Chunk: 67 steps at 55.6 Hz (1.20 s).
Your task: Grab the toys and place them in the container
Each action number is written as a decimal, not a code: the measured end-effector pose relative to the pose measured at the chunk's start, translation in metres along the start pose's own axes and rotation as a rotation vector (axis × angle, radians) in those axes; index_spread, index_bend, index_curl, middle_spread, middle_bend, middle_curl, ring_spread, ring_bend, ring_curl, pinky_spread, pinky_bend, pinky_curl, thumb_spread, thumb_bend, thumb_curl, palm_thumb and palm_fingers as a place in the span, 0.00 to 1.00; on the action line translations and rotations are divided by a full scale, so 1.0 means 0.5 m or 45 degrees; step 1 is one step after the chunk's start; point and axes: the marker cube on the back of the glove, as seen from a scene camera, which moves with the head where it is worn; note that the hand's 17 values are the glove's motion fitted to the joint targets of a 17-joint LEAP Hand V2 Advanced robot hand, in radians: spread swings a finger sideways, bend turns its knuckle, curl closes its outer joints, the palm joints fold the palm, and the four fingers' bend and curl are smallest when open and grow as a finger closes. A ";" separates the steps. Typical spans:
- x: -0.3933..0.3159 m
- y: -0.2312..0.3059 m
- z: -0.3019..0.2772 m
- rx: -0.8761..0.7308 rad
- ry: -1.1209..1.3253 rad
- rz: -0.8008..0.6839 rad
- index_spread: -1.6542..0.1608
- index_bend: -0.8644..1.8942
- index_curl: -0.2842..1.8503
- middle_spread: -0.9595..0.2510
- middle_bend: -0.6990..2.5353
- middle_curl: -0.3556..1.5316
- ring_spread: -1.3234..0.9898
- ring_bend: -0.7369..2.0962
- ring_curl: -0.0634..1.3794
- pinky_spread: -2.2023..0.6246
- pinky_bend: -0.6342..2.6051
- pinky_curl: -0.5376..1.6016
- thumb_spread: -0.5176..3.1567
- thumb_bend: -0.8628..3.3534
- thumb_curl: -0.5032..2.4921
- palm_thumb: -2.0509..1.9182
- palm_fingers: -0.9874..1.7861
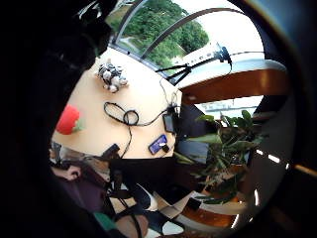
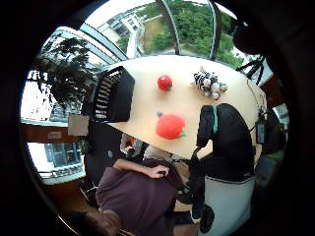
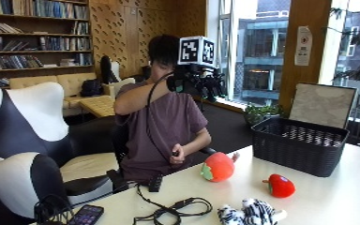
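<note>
- Three toys are seen lying on the pale table (image 3: 330, 197): a large red-orange stuffed fruit (image 3: 218, 167) near the table edge closest to the person, a smaller red fruit toy (image 3: 281, 185) beside it and toward the basket, and a black-and-white striped plush (image 3: 250, 215) at the near edge of the outside view.
- None of the toys is touched by either hand; all three are set apart from one another.
- The container, a dark woven basket (image 3: 299, 145), is placed upright on the table beyond the small red toy, near it but not touching; nothing can be made out inside it from these views.
- The gloved right hand (image 3: 195, 80) is held raised in front of the person's face, well above the table and well apart from the toys.
- Whether its fingers are spread or curled cannot be told, since the hand is largely covered by the rig it wears; nothing appears to be held in it.
- The bare left hand (image 3: 177, 155) is kept low at the table edge, with its fingers curled, possibly round a small dark object.
- A looped black cable (image 3: 174, 209) and a phone (image 3: 85, 214) are laid on the table end away from the basket.
</note>
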 end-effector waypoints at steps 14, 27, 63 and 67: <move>0.007 -0.044 0.001 -0.070 -0.039 0.048 0.82 0.42 0.23 0.74 0.25 0.20 0.50 0.50 0.19 0.74 0.44 0.38 0.48 0.28 0.21 0.58 0.44; 0.053 -0.127 0.054 -0.226 -0.237 0.077 0.82 0.32 0.21 0.75 0.30 0.26 0.52 0.50 0.21 0.76 0.51 0.42 0.51 0.25 0.23 0.53 0.33; 0.086 -0.376 0.619 -0.799 -0.181 0.230 0.85 0.30 0.16 0.90 0.25 0.30 0.61 0.39 0.19 0.80 0.51 0.41 0.47 0.21 0.27 0.56 0.23; 0.089 -0.382 0.635 -0.779 -0.227 0.247 0.86 0.32 0.16 0.91 0.25 0.30 0.61 0.41 0.20 0.80 0.54 0.42 0.46 0.21 0.27 0.57 0.28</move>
